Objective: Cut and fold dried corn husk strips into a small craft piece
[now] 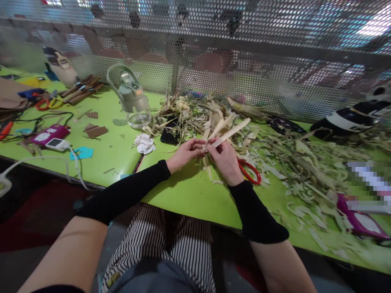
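My left hand (186,154) and my right hand (225,158) meet above the green table (189,191), both pinched on a pale strip of dried corn husk (230,132) that sticks up and to the right from my fingers. Black sleeves cover both forearms. Red-handled scissors (251,171) lie on the table just right of my right wrist. A heap of dried husks (195,116) sits just beyond my hands.
Husk scraps (305,179) litter the right side. A black phone (170,136), crumpled white paper (145,143), a grey-lidded clear bottle (132,97), cables and a pink device (50,134) lie to the left. A perforated metal screen (244,61) closes the back.
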